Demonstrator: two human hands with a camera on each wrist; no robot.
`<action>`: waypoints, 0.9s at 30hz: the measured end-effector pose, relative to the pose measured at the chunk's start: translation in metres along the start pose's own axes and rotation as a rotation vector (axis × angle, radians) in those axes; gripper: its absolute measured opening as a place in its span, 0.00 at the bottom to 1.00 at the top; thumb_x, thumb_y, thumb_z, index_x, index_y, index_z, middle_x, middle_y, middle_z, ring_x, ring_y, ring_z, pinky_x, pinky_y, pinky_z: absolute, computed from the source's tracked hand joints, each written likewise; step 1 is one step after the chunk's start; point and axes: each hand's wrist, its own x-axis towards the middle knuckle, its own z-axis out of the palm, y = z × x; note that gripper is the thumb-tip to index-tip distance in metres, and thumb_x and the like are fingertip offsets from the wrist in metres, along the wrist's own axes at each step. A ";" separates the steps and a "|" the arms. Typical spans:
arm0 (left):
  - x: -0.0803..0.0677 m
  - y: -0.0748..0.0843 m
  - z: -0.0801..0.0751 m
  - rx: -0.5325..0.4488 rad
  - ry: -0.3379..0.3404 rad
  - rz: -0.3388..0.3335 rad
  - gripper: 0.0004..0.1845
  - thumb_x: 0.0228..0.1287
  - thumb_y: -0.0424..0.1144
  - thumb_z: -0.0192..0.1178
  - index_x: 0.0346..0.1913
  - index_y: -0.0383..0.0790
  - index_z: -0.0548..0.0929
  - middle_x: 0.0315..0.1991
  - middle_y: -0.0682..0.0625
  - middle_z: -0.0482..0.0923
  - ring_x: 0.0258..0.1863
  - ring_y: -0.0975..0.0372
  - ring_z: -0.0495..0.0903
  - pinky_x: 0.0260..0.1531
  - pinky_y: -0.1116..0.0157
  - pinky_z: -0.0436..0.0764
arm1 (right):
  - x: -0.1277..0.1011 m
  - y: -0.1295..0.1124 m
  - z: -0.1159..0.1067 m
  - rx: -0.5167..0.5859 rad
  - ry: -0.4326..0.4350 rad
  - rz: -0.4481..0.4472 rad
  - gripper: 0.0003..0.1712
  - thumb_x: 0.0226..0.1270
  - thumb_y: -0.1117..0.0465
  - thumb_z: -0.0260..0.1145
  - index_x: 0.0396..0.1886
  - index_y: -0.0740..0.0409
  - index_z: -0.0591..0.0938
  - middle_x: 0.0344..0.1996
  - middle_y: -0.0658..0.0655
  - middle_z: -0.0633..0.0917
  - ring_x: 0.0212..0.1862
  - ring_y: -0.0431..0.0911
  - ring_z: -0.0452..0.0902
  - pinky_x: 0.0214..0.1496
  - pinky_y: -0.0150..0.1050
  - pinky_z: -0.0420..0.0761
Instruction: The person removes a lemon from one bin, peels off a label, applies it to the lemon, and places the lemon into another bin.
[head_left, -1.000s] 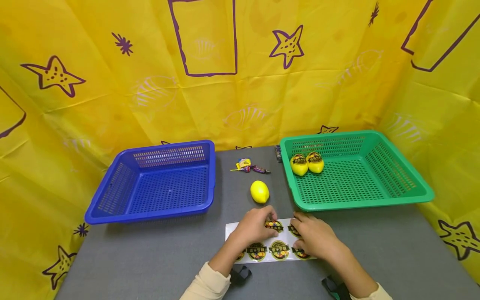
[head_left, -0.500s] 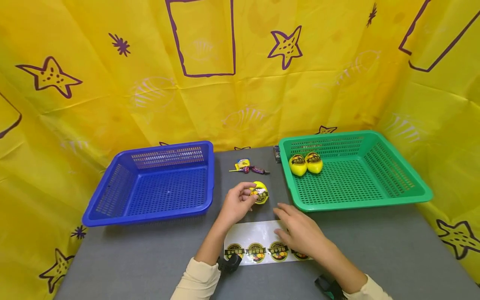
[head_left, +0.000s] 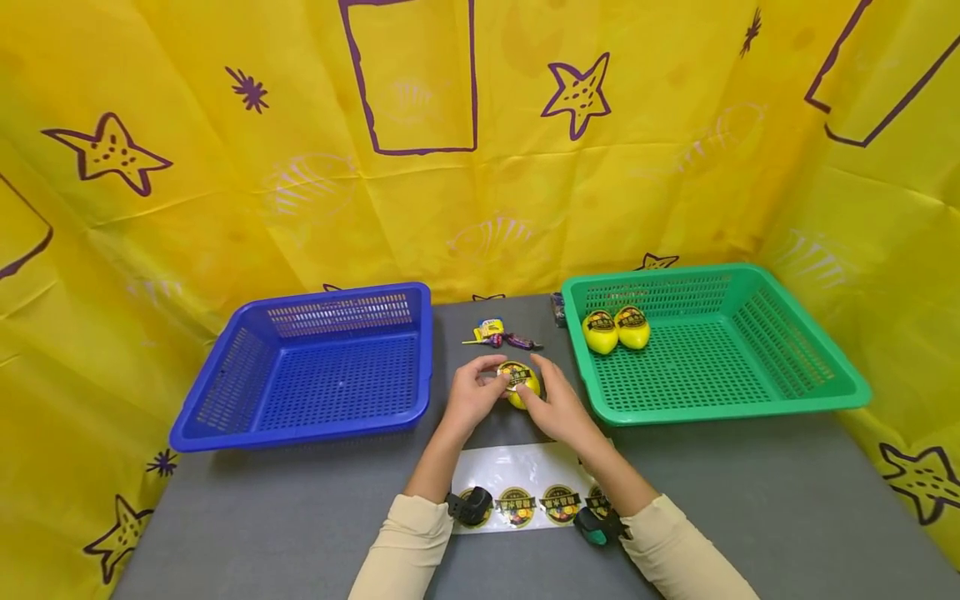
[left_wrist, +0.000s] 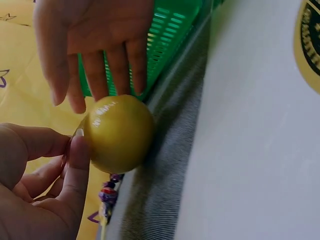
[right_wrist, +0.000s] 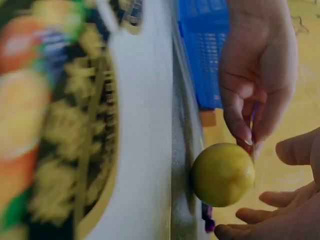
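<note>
A yellow lemon (head_left: 531, 395) sits on the grey table between my hands. My left hand (head_left: 471, 398) pinches a round black-and-gold sticker (head_left: 514, 374) between thumb and fingers, right at the lemon's top. In the right wrist view the sticker shows edge-on beside the lemon (right_wrist: 222, 175). My right hand (head_left: 561, 410) has come around the lemon's right side with its fingers spread and relaxed, thumb close to the sticker. The left wrist view shows that right hand (left_wrist: 100, 35) with straight fingers near the lemon (left_wrist: 122, 134). Below my hands lies a white sticker sheet (head_left: 506, 467) with a row of round stickers.
A blue basket (head_left: 300, 433) stands at the left. The green basket (head_left: 720, 408) at the right holds two stickered lemons (head_left: 600, 333). Behind the loose lemon lie a lollipop (head_left: 492, 340) and wrapped candies (head_left: 521, 342). A yellow printed cloth (head_left: 420, 208) hangs behind.
My left hand has peeled a sticker off the sheet and carried it forward to the lemon. My right hand has left the sheet and moved forward and left to the lemon's right side.
</note>
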 end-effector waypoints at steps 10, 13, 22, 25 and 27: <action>0.002 -0.010 0.003 -0.045 0.057 -0.057 0.18 0.61 0.23 0.63 0.56 0.24 0.81 0.47 0.34 0.79 0.28 0.59 0.84 0.35 0.61 0.87 | 0.029 0.007 0.013 0.284 0.064 0.167 0.24 0.77 0.65 0.53 0.70 0.68 0.70 0.67 0.69 0.71 0.69 0.62 0.65 0.72 0.57 0.62; 0.002 -0.011 0.005 -0.062 0.072 -0.064 0.19 0.61 0.22 0.63 0.56 0.24 0.81 0.45 0.36 0.79 0.28 0.60 0.83 0.35 0.62 0.87 | 0.031 0.008 0.017 0.300 0.068 0.170 0.22 0.77 0.66 0.52 0.67 0.70 0.73 0.65 0.69 0.74 0.67 0.61 0.67 0.71 0.56 0.62; -0.001 -0.014 0.011 -0.137 0.103 -0.140 0.17 0.61 0.22 0.62 0.53 0.25 0.80 0.35 0.44 0.74 0.28 0.62 0.80 0.33 0.64 0.86 | 0.028 0.010 0.023 0.318 0.070 0.190 0.21 0.79 0.65 0.51 0.64 0.72 0.74 0.63 0.69 0.76 0.68 0.61 0.66 0.72 0.57 0.61; -0.001 -0.014 0.010 -0.148 0.088 -0.141 0.16 0.61 0.22 0.62 0.53 0.25 0.80 0.33 0.44 0.75 0.27 0.62 0.80 0.33 0.64 0.86 | 0.028 0.010 0.024 0.325 0.083 0.187 0.21 0.78 0.65 0.51 0.63 0.72 0.75 0.62 0.69 0.77 0.67 0.61 0.67 0.71 0.57 0.62; 0.000 -0.014 0.009 -0.160 0.061 -0.147 0.17 0.61 0.22 0.62 0.54 0.25 0.79 0.32 0.44 0.75 0.26 0.62 0.80 0.33 0.64 0.86 | 0.029 0.011 0.025 0.344 0.097 0.190 0.20 0.78 0.66 0.51 0.62 0.72 0.76 0.61 0.69 0.78 0.65 0.61 0.69 0.69 0.57 0.64</action>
